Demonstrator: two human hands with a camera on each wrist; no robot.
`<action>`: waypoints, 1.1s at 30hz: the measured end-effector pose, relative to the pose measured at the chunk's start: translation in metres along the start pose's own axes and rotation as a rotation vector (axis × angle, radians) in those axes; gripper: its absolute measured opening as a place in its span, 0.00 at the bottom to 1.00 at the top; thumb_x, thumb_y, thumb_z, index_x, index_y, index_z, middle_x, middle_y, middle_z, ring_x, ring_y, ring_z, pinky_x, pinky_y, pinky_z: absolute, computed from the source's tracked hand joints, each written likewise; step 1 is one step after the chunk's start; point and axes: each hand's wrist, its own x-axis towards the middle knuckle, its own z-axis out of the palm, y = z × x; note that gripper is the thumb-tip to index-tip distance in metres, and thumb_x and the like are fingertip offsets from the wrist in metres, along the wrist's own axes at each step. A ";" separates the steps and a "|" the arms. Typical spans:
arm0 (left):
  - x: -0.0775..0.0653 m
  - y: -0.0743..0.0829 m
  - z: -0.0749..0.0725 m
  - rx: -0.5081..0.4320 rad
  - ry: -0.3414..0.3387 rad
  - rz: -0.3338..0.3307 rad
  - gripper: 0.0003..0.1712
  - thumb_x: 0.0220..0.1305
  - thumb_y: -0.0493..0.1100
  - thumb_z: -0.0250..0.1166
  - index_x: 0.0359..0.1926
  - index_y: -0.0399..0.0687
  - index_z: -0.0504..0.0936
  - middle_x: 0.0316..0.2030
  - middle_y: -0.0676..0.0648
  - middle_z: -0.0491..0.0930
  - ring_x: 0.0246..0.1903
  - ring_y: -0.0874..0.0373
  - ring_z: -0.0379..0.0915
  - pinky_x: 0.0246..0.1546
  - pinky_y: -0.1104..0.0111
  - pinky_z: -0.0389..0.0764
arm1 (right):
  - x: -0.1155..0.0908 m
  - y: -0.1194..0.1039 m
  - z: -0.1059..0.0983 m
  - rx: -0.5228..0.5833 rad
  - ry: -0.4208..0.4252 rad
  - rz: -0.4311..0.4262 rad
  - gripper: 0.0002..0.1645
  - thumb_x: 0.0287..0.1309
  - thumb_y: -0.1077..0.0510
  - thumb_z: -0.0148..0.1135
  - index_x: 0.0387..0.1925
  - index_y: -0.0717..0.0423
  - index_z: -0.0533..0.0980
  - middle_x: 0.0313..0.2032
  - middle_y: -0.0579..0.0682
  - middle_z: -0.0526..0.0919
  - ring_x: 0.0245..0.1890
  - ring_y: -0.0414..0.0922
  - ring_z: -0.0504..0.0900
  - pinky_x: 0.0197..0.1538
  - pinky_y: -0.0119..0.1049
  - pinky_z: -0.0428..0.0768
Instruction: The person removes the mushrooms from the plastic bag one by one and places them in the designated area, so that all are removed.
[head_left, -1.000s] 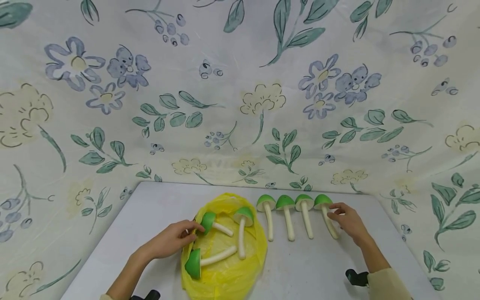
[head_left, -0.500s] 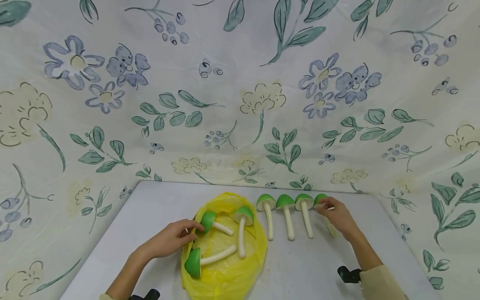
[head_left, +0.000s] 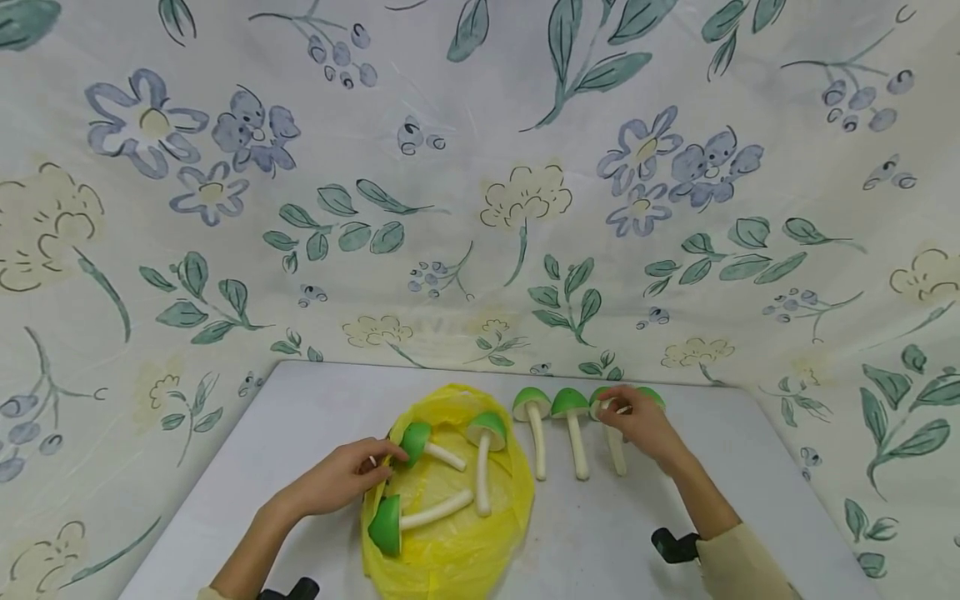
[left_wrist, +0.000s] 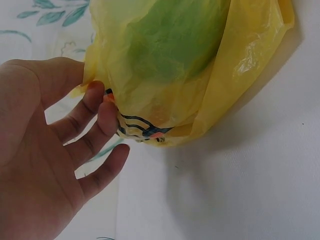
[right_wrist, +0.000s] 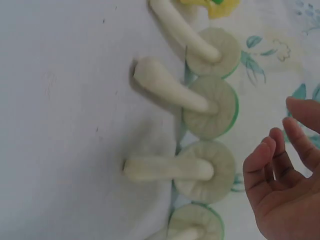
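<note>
Three green-capped mushrooms (head_left: pixel 483 479) are being contained in the yellow bag (head_left: pixel 450 562); four other mushrooms (head_left: pixel 575 443) are being displayed in a row right of it. The bag's left edge is being pinched by the left hand (head_left: pixel 341 479). Over the row, right of the bag, the right hand (head_left: pixel 648 427) is being held with loosely bent fingers apart. Dark-and-orange print (left_wrist: pixel 142 129) is being shown outside the bag, unreadable.
</note>
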 end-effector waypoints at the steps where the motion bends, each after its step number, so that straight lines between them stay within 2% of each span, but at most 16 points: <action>1: 0.000 0.000 0.000 0.001 0.001 -0.002 0.13 0.75 0.42 0.59 0.56 0.50 0.81 0.51 0.45 0.79 0.40 0.57 0.69 0.38 0.70 0.74 | 0.000 -0.003 0.003 0.007 -0.010 -0.002 0.21 0.67 0.57 0.64 0.57 0.62 0.75 0.40 0.55 0.77 0.41 0.59 0.77 0.32 0.42 0.79; 4: 0.000 0.000 0.000 0.001 -0.001 -0.006 0.13 0.75 0.42 0.59 0.56 0.50 0.81 0.50 0.45 0.79 0.40 0.57 0.69 0.38 0.70 0.74 | 0.000 -0.010 0.012 0.013 -0.036 -0.011 0.22 0.65 0.56 0.66 0.57 0.60 0.75 0.40 0.55 0.78 0.40 0.58 0.77 0.33 0.45 0.80; 11: 0.001 0.000 0.001 0.002 -0.001 0.000 0.13 0.75 0.40 0.58 0.57 0.49 0.81 0.50 0.45 0.79 0.42 0.57 0.68 0.39 0.69 0.74 | -0.001 -0.024 0.035 0.024 -0.127 -0.096 0.21 0.65 0.57 0.66 0.56 0.63 0.75 0.37 0.55 0.78 0.37 0.58 0.78 0.31 0.44 0.82; 19: 0.000 0.001 0.001 0.002 0.004 0.007 0.13 0.75 0.40 0.58 0.56 0.50 0.81 0.51 0.45 0.79 0.42 0.57 0.69 0.40 0.69 0.74 | -0.003 -0.034 0.061 0.070 -0.226 -0.112 0.21 0.65 0.53 0.66 0.56 0.57 0.77 0.38 0.55 0.77 0.36 0.59 0.78 0.34 0.54 0.83; 25: -0.001 -0.001 0.002 0.000 0.009 0.007 0.13 0.75 0.41 0.58 0.56 0.51 0.81 0.53 0.46 0.80 0.44 0.57 0.69 0.41 0.69 0.74 | -0.004 -0.039 0.082 0.102 -0.294 -0.123 0.19 0.65 0.55 0.65 0.55 0.58 0.77 0.38 0.55 0.78 0.38 0.61 0.79 0.33 0.47 0.84; 28: 0.000 -0.002 0.002 -0.004 0.004 0.005 0.13 0.75 0.40 0.58 0.56 0.51 0.81 0.52 0.46 0.80 0.43 0.57 0.69 0.40 0.69 0.74 | -0.005 -0.040 0.092 0.126 -0.325 -0.110 0.21 0.66 0.56 0.64 0.57 0.61 0.75 0.39 0.54 0.78 0.39 0.58 0.79 0.33 0.43 0.85; 33: 0.001 -0.002 0.003 -0.006 -0.001 0.001 0.14 0.75 0.39 0.57 0.57 0.52 0.81 0.51 0.46 0.80 0.42 0.58 0.69 0.40 0.69 0.74 | -0.008 -0.042 0.107 0.160 -0.368 -0.078 0.22 0.67 0.56 0.63 0.58 0.62 0.75 0.40 0.54 0.78 0.38 0.51 0.79 0.34 0.43 0.85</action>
